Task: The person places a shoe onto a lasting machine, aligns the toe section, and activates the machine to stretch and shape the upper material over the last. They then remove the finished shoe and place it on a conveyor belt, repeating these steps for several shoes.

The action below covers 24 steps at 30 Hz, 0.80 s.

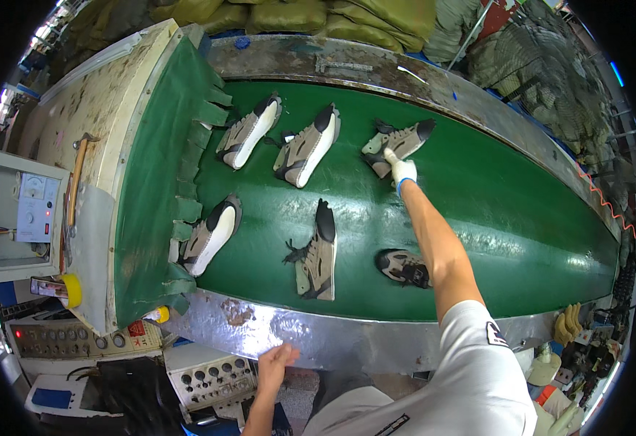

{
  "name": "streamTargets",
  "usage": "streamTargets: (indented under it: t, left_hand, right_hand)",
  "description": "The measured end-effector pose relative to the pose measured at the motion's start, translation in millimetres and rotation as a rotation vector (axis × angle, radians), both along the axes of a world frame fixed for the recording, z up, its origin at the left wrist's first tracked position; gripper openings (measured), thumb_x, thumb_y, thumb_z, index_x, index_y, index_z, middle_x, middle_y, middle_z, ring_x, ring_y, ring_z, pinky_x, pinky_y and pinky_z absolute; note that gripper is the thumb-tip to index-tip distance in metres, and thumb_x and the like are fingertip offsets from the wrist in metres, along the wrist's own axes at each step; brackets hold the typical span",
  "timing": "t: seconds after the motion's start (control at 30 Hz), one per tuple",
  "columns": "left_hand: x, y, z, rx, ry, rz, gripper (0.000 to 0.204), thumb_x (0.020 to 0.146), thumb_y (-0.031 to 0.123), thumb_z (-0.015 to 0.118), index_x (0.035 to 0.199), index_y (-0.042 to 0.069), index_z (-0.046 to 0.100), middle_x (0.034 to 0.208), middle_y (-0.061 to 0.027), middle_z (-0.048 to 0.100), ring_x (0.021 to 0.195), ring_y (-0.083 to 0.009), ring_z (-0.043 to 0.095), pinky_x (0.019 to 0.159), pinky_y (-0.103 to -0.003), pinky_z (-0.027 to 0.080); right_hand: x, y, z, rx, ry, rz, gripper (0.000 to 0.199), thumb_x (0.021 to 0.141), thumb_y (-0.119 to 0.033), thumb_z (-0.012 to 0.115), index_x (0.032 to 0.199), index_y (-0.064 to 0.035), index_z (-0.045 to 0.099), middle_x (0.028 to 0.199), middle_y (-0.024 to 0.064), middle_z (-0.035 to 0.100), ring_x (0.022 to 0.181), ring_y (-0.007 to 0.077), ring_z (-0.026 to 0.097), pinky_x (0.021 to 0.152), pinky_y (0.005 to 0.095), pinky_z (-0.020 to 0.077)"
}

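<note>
My right hand [403, 170], in a white glove with a blue cuff, is closed on the side of a grey-and-black shoe [408, 138] at the far side of the green conveyor belt [477, 218]. Its fingers are partly hidden behind the glove's back. My bare left hand [277, 359] is loosely curled over the belt's near metal edge, with nothing seen in it. Two shoes lie tilted at the far left, a shoe [249, 132] and another shoe [309, 149]. Nearer lie a shoe [211, 236] by the flaps, a shoe [321, 254] on its side, and an upright shoe [403, 267] beside my right forearm.
A beige machine housing [85, 109] with green hanging flaps [187, 211] stands over the belt's left end. Metal rails [347, 341] border the belt. Control panels [212, 378] with knobs sit at lower left. Stacked sacks [289, 18] line the far side.
</note>
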<state>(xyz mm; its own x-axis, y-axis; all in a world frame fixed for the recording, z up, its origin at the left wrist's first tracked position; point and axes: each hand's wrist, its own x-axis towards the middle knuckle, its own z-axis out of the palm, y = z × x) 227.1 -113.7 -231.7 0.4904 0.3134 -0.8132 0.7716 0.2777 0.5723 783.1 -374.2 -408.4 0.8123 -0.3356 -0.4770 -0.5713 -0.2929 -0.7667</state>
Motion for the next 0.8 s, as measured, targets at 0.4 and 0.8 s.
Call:
streamTargets:
  t: [0.4,0.8]
  left_hand:
    - [-66.5,9.2,36.1,-0.049,-0.032,0.248,0.037,0.1,0.024,0.061,0.116,-0.01,0.065,0.101,-0.0215,0.074,0.09,-0.0277,0.074,0.08,-0.036,0.059]
    - [-152.1,125.1,193.0,0.185,-0.712,0.582,0.048,0.103,0.026,0.057,0.142,-0.002,0.051,0.128,-0.0103,0.065,0.111,-0.0213,0.065,0.094,-0.037,0.053]
  right_hand:
    - [-124.7,-9.6,47.5,1.107,-0.138,0.188,0.037,0.092,-0.012,0.071,0.124,-0.0025,0.058,0.11,0.0047,0.068,0.106,0.0164,0.065,0.095,0.0346,0.0528]
    - [-530.0,243.4,298.9,1.307,0.476,0.91,0.044,0.106,-0.028,0.045,0.135,0.0044,0.053,0.12,0.0153,0.067,0.1,0.0233,0.068,0.089,0.0371,0.0577]
